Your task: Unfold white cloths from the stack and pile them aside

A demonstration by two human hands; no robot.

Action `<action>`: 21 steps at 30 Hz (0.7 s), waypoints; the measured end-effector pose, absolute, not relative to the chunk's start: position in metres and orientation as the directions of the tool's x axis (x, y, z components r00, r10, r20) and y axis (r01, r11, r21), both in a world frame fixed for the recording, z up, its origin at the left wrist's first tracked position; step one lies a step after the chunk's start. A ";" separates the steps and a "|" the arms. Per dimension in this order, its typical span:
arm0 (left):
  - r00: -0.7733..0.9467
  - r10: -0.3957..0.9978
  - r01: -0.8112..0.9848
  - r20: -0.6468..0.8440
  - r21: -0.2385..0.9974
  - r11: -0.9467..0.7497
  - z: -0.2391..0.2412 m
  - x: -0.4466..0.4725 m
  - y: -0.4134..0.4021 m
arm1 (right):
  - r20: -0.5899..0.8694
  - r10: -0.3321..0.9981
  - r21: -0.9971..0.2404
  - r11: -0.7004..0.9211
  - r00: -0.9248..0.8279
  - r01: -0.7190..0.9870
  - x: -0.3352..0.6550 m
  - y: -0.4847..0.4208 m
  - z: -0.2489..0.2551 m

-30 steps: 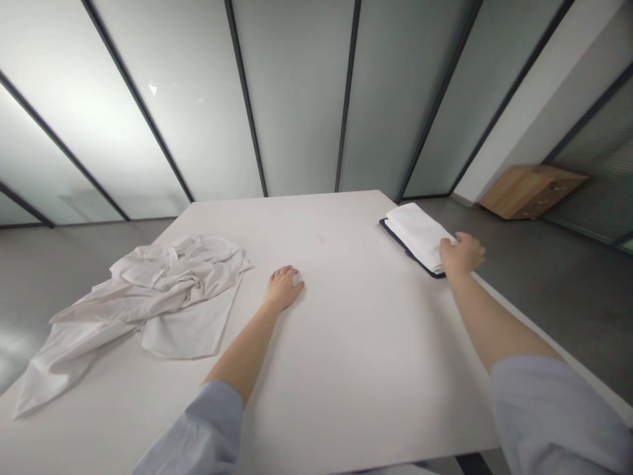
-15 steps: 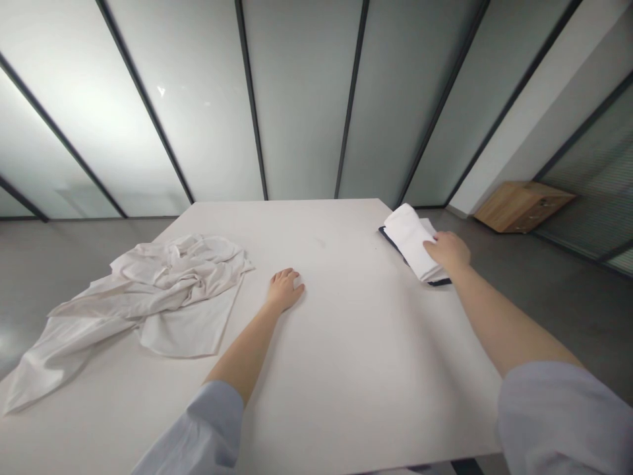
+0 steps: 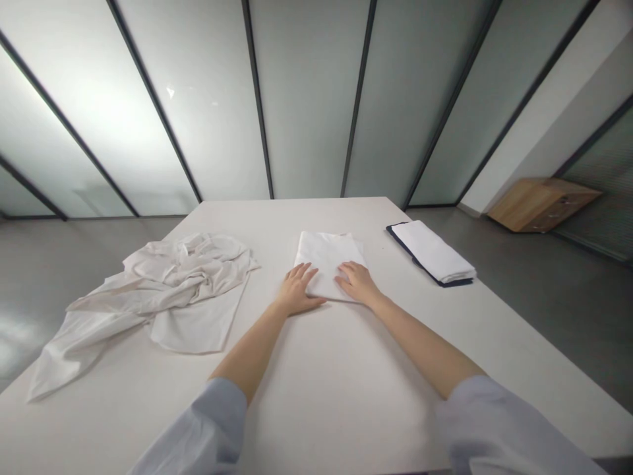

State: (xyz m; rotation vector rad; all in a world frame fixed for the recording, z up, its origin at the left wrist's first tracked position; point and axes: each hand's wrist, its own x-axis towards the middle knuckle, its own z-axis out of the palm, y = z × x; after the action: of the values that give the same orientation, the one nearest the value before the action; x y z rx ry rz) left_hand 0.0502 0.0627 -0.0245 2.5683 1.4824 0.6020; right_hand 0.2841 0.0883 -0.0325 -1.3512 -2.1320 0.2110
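A folded white cloth (image 3: 329,254) lies flat in the middle of the table. My left hand (image 3: 297,290) rests at its near left corner with the fingers spread, partly on the cloth and partly on the tabletop. On the near right side, my right hand (image 3: 359,282) lies on top of the cloth, fingers stretched out. Neither hand grips it. To the right, another folded white cloth (image 3: 432,251) sits on a dark blue layer (image 3: 414,260) that shows along its left and near edges.
A crumpled white cloth (image 3: 192,284) spreads over the left side of the white table (image 3: 316,396). Frosted glass panels (image 3: 306,99) stand behind the table. A wooden cabinet (image 3: 539,201) is on the floor at the far right.
My right hand has brought a folded white cloth from the right pile to the table's middle and let go. My left hand has shifted slightly right and nearer, onto the cloth's corner.
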 end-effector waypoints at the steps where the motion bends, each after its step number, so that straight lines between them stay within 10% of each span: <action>1: 0.460 0.849 0.810 0.259 0.269 -0.521 -0.024 0.052 0.062 | 0.409 0.875 -0.434 0.438 -0.261 0.788 0.285 0.090 -0.038; 16: 0.202 0.966 0.955 0.164 0.187 -0.232 -0.012 0.075 0.058 | 0.512 0.795 -0.736 0.209 0.326 0.644 0.318 0.098 -0.042; 21: -0.075 0.990 0.791 0.121 0.612 -0.015 -0.018 0.055 0.076 | 0.579 0.721 -0.733 0.256 0.381 0.630 0.313 0.093 -0.037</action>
State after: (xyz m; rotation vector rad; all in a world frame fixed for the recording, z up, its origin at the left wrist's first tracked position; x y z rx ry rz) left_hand 0.0551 0.0762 -0.0176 1.8545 1.9187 0.7854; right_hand 0.3133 0.0930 -0.0375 -1.4307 -1.3049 0.0944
